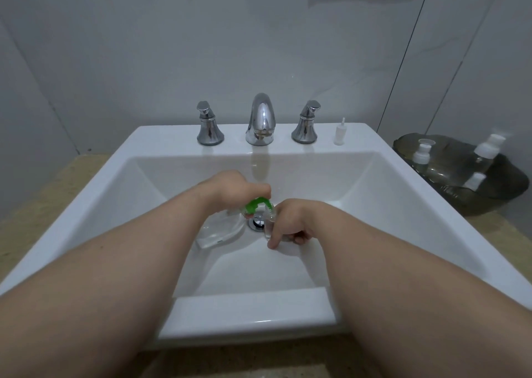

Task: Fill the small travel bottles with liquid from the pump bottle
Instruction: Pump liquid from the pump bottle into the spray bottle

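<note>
In a glossy white ceramic sink (288, 314), the left hand (230, 189) is curling over the green pump head (256, 203) of a clear plastic pump bottle (218, 231), which is leaning with its base down-left. Its nozzle is pointing right at a small transparent travel bottle (269, 219) just beside it, which the right hand (293, 219) is clasping roughly upright in curled fingers (273, 241) above the chrome drain (256, 223).

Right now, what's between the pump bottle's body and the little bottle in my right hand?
Head view: the chrome drain lies between pump bottle and small bottle.
</note>
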### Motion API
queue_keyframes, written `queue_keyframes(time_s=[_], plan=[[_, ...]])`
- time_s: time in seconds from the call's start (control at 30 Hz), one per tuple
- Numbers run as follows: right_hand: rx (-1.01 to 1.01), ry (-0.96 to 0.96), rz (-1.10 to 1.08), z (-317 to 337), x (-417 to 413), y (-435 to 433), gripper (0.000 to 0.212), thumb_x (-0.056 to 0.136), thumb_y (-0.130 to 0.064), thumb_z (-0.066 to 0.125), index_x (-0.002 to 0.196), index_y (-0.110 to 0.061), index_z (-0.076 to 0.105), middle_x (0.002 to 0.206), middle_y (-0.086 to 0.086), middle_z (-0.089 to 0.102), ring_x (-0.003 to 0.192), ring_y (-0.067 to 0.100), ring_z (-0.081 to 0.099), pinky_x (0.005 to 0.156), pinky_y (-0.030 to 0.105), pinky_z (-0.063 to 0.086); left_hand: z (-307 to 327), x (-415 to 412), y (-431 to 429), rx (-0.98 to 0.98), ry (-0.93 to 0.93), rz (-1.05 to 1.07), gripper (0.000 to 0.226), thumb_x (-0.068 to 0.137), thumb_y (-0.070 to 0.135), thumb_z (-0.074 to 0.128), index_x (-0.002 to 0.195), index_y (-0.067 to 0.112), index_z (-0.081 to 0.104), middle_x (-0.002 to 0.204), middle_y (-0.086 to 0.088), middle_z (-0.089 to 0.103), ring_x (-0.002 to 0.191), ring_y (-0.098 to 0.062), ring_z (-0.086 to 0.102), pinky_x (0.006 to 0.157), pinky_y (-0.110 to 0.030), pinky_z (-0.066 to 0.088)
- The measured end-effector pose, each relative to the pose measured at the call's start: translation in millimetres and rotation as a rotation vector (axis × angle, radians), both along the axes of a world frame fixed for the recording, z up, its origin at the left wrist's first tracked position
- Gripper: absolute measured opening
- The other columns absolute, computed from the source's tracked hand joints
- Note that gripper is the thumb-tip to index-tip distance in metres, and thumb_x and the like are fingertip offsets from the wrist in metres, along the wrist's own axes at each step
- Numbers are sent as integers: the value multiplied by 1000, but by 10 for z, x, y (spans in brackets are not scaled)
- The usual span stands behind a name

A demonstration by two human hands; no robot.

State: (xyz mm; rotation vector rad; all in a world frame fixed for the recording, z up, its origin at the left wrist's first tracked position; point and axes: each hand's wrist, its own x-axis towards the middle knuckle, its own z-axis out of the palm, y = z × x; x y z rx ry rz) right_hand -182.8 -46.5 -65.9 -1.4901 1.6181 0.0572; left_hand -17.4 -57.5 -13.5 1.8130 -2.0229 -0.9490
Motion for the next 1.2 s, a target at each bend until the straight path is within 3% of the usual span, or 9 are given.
queue_keyframes(time_s=[0.17,0.3,0.4,0.7,1.2], plan=[[-3,3,-2,-15,15,3,34,71,-11,86,101,-13,69,84,10,53,78,26,49,66,36,40,-33,26,-23,4,-8,-5,48,69,61,70,61,14,70,61,-3,65,58,-24,52,64,-31,43],[-8,11,-20,-14,4,-1,27,70,-11,87,87,-15,67,80,9,55,77,27,51,68,37,42,-39,36,-39,10,-44,-8,69,63,81,69,66,12,71,62,-4,63,60,-25,56,65,-33,43],[-16,17,-28,2,0,4,26,72,-11,87,82,-16,64,78,8,55,78,27,52,69,37,43,-31,33,-32,8,-48,4,67,69,80,71,64,13,66,60,-2,57,60,-23,53,62,-32,39],[-19,4,-38,20,0,24,26,72,-10,87,81,-16,63,77,8,55,79,27,51,70,37,42,-67,51,-68,3,-38,2,72,60,85,71,70,13,70,68,-3,62,67,-23,58,70,-34,45],[-31,20,-20,48,-4,36,32,73,-13,87,97,-13,67,78,8,52,76,27,49,65,35,41,-65,46,-82,1,-40,-16,77,49,89,64,66,13,71,64,-3,63,62,-24,56,66,-32,43]])
